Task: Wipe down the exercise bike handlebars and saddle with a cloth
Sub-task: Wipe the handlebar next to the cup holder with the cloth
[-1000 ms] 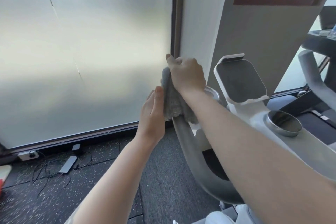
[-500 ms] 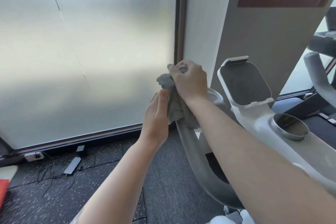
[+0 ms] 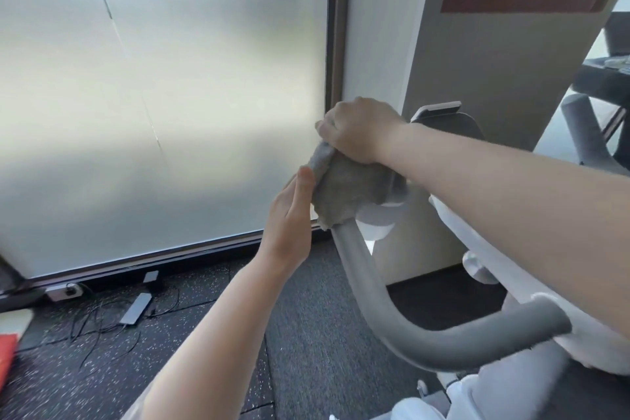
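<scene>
Head view shows the right hand (image 3: pixel 358 129) with fingers curled round the grey cloth (image 3: pixel 344 194) bunched over the handlebar (image 3: pixel 361 280) tip at frame centre, left hand (image 3: pixel 289 215) flat-fingered against it; the wipe probably goes best keeping the cloth wrapped and sliding downward.

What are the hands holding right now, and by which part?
The right hand grips the grey cloth at its top, wrapped over the handlebar end. The left hand rests against its side.

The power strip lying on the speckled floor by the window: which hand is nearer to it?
Left. The left hand hangs above and right of the grey power strip; the right hand grips the grey cloth farther right.
</scene>
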`<move>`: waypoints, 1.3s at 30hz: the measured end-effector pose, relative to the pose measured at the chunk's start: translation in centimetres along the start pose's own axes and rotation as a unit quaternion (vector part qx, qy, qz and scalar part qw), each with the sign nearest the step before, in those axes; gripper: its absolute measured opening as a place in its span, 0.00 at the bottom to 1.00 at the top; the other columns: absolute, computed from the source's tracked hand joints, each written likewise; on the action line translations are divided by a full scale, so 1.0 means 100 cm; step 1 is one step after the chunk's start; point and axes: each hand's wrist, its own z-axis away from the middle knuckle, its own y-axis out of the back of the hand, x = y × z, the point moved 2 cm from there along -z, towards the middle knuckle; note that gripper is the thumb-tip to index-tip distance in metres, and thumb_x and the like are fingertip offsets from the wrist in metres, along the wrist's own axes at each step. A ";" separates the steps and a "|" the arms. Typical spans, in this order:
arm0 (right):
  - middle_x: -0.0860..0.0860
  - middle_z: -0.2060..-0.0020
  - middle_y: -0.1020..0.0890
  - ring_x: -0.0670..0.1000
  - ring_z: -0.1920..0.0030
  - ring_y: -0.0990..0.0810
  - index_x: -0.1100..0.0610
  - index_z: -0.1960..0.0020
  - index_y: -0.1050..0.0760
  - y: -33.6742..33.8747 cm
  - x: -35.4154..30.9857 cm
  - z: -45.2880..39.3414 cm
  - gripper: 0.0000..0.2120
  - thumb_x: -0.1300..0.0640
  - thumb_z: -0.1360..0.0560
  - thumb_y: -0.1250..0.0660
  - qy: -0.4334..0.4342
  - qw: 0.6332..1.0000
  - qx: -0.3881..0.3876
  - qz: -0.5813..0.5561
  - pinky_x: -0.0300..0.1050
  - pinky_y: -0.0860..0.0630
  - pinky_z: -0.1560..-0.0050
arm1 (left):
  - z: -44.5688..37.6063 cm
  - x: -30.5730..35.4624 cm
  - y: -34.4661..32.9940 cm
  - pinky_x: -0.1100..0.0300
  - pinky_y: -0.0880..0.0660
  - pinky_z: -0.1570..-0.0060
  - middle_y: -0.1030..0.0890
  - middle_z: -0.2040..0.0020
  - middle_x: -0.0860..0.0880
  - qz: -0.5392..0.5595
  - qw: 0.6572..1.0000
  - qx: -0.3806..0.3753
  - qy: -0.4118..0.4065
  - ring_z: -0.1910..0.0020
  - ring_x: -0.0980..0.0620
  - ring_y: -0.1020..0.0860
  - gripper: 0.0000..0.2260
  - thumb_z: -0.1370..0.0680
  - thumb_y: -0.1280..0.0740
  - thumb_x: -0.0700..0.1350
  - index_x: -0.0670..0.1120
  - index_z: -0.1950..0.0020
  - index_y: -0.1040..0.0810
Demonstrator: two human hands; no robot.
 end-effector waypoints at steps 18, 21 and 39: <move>0.55 0.22 0.56 0.50 0.22 0.57 0.56 0.22 0.57 -0.068 -0.034 0.099 0.31 0.61 0.19 0.45 -0.041 0.950 0.173 -0.257 0.34 0.60 0.27 | 0.070 -0.019 -0.016 0.56 0.32 0.33 0.21 0.36 0.52 -0.007 0.992 0.116 -0.044 0.33 0.57 0.28 0.26 0.20 0.53 0.61 0.50 0.35 0.22; 0.48 0.23 0.63 0.46 0.23 0.62 0.52 0.21 0.61 -0.066 -0.042 0.151 0.32 0.55 0.18 0.46 -0.016 0.967 0.057 -0.246 0.35 0.62 0.27 | 0.075 -0.013 -0.014 0.71 0.31 0.43 0.19 0.40 0.54 0.024 0.987 0.158 -0.030 0.39 0.62 0.24 0.27 0.22 0.52 0.62 0.49 0.39 0.21; 0.58 0.59 0.17 0.55 0.57 0.19 0.62 0.54 0.20 -0.073 -0.020 0.126 0.11 0.53 0.25 0.30 -0.269 0.529 -0.273 -0.757 0.49 0.22 0.47 | 0.100 -0.005 -0.025 0.42 0.28 0.38 0.18 0.43 0.51 0.049 0.979 0.197 0.031 0.40 0.49 0.22 0.19 0.22 0.46 0.62 0.57 0.41 0.22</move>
